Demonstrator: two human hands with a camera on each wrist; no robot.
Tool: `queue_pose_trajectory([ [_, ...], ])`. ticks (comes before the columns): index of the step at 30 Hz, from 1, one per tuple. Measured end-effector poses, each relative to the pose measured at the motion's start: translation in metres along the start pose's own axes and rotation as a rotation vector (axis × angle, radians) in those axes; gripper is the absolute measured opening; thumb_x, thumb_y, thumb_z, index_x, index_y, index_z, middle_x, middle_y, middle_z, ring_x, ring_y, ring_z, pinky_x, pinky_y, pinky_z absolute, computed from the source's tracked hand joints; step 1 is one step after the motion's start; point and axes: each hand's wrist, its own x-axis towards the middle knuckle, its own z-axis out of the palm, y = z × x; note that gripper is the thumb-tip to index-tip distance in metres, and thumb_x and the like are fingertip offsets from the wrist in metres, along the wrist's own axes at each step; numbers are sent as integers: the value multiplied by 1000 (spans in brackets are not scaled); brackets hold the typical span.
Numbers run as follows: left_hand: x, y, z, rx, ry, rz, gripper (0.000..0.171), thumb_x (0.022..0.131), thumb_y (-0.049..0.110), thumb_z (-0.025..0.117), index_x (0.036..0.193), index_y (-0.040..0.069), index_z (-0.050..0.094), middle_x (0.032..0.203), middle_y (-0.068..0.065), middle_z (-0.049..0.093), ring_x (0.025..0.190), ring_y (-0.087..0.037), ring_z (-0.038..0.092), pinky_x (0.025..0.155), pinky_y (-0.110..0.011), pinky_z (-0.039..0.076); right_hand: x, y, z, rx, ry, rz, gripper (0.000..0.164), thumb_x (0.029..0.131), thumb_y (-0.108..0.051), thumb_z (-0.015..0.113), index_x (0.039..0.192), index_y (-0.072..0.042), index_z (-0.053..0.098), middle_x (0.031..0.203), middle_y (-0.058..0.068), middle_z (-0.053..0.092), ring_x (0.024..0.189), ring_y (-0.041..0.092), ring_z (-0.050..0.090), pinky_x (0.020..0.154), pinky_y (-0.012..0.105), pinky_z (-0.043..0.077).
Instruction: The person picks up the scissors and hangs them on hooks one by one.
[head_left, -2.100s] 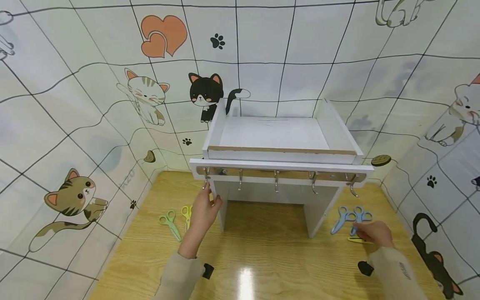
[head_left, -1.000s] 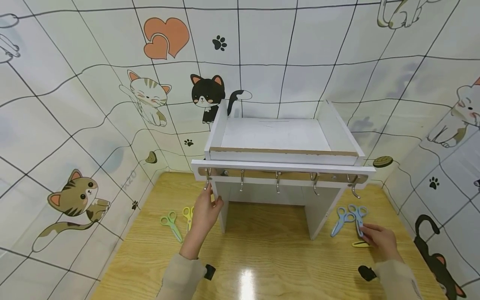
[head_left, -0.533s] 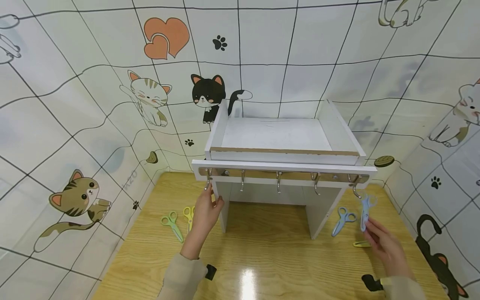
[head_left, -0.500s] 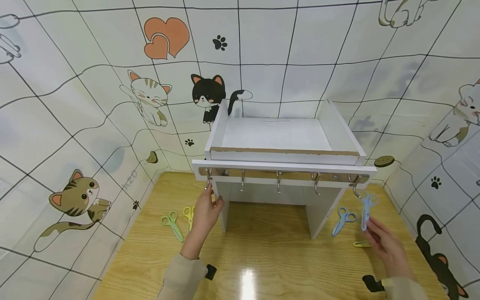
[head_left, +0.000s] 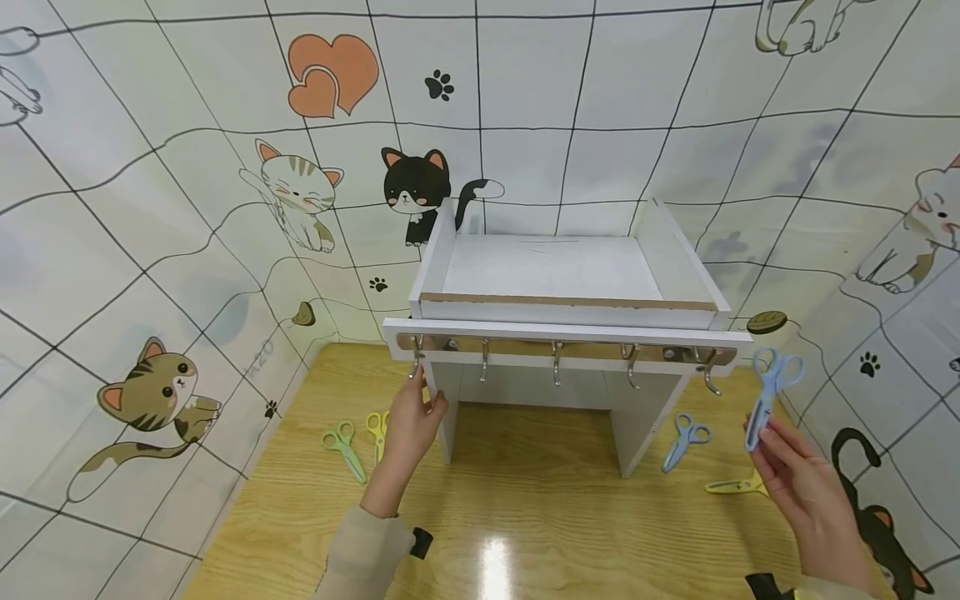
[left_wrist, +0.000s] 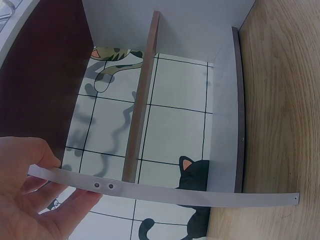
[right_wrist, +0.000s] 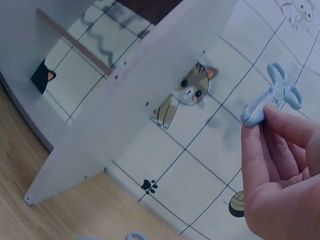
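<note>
My right hand (head_left: pixel 813 492) pinches a pair of light blue scissors (head_left: pixel 765 404) by the blade end, finger loops pointing up, off the table. In the right wrist view the thumb and fingers of my right hand (right_wrist: pixel 282 185) hold the closed blades of the blue scissors (right_wrist: pixel 257 110). My left hand (head_left: pixel 408 425) grips the front edge of the left side panel (left_wrist: pixel 165 195) of a white shelf unit (head_left: pixel 555 315), just under the leftmost hook. A second pair of blue scissors (head_left: pixel 677 454) and yellow scissors (head_left: pixel 727 486), partly behind my right hand, lie on the table.
Several metal hooks (head_left: pixel 557 367) line the shelf's front board. Green scissors (head_left: pixel 347 457) and yellow scissors (head_left: pixel 377 427), partly covered by my left hand, lie left of the shelf on the wooden table (head_left: pixel 555 517). Walls with cat drawings (head_left: pixel 416 192) enclose the table.
My right hand has picked the blue scissors up from the table beside the other blue pair and moved them up and to the right. My left hand stays on the shelf panel.
</note>
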Motion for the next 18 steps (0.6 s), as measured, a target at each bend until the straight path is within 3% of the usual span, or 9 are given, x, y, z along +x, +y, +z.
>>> queue_pose_trajectory([
  [5,0,0,0,-5,-1,-1,67,91,2,57,153,-3,32,150,-30,43,128,-46,55,88,-44,62,-7,-1,13,27,-72,-4,42,101,11,38,116,-4,74,112,12,75,103,22,74,85,29,63],
  [9,0,0,1,8,5,12,66,91,3,58,153,2,35,146,-29,48,127,-45,56,86,-44,63,-14,2,24,1,-143,-54,45,101,13,35,117,-3,73,113,14,75,104,23,74,86,29,63],
  [18,-1,0,0,-8,-2,-8,66,91,1,58,151,-10,31,150,-33,41,129,-47,53,88,-45,62,-21,12,48,-77,-404,-192,46,97,22,30,120,8,68,115,22,72,108,30,72,90,33,61],
])
